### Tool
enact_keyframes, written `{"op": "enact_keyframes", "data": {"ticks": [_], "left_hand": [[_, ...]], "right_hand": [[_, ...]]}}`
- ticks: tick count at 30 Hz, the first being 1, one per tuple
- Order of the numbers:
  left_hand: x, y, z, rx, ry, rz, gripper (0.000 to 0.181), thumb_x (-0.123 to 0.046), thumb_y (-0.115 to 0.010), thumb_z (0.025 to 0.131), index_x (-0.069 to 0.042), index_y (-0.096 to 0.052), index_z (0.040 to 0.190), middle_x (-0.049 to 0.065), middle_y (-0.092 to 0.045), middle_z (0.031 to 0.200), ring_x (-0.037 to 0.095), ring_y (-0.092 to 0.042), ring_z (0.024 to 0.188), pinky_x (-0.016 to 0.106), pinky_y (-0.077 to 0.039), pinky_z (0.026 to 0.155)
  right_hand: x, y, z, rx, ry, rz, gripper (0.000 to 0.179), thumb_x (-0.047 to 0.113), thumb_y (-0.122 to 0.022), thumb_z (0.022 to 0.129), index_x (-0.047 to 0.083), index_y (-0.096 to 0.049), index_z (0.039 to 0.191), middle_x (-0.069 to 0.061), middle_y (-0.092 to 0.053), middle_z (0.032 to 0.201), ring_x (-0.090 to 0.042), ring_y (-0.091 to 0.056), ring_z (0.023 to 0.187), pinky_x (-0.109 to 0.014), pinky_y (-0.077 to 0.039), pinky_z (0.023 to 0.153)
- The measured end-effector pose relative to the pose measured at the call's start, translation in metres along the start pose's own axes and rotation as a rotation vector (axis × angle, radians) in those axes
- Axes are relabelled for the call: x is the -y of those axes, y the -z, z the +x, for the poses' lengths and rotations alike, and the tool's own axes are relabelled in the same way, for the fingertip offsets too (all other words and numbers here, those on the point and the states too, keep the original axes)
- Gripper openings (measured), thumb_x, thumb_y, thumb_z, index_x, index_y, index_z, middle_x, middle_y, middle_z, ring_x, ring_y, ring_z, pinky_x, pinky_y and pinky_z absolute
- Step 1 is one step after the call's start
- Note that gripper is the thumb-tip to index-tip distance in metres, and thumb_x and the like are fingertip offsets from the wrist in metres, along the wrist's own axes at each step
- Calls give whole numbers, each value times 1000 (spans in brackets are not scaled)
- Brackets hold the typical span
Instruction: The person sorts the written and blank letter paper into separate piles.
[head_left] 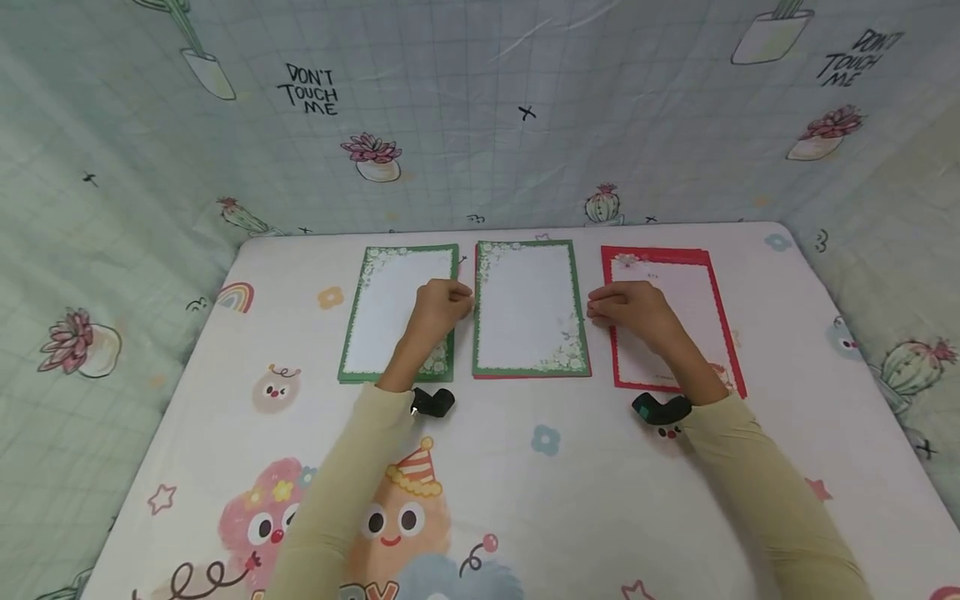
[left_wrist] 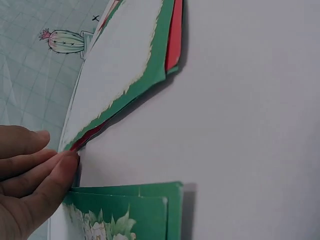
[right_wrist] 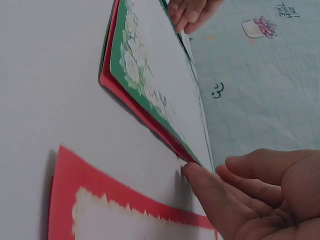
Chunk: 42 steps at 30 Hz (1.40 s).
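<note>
In the head view, a stack of paper sheets lies mid-table, a green floral-bordered sheet on top and red edges showing beneath. My left hand is at its left edge, above the green-bordered sheets. At the opposite edge is my right hand, over the red-bordered sheets. The left wrist view has the left fingertips touching the stack's edge, with the layers slightly uneven. In the right wrist view, the right thumb meets the stack's red and green edge; the fingers are extended.
A white table printed with cartoon figures carries all three piles in a row near its back edge. Behind it hangs a patterned cloth. Black devices are at both wrists.
</note>
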<state>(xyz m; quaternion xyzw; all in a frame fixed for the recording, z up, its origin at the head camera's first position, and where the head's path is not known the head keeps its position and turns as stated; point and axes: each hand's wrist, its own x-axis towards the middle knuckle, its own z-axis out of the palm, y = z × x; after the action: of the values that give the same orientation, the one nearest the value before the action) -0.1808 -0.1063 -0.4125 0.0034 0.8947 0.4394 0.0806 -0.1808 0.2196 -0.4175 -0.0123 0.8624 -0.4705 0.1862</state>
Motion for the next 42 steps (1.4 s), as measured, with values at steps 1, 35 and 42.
{"op": "enact_keyframes", "data": {"ticks": [1, 35, 42], "left_hand": [[1, -1, 1, 4, 4, -3, 23, -11, -65, 100, 4, -72, 117, 15, -75, 101, 25, -72, 91, 35, -56, 76], [1, -13, 12, 3, 58, -189, 26, -7, -73, 94, 1, -70, 119, 16, -71, 111, 27, -71, 98, 34, -59, 82], [-1, -16, 11, 57, 81, -380, 28, -5, -68, 97, 2, -62, 124, 15, -65, 118, 24, -65, 105, 30, -55, 83]], "right_hand": [[1, -2, 1, 0, -14, 5, 39, 29, -66, 101, 2, -64, 130, -16, -73, 117, -24, -74, 102, -36, -55, 99], [13, -20, 7, -152, 34, -94, 39, 18, -70, 98, 2, -63, 133, -18, -72, 112, -28, -67, 94, -27, -54, 76], [15, -23, 6, -151, 20, -43, 35, 17, -69, 98, 4, -66, 130, -16, -71, 112, -27, -68, 98, -22, -55, 77]]}}
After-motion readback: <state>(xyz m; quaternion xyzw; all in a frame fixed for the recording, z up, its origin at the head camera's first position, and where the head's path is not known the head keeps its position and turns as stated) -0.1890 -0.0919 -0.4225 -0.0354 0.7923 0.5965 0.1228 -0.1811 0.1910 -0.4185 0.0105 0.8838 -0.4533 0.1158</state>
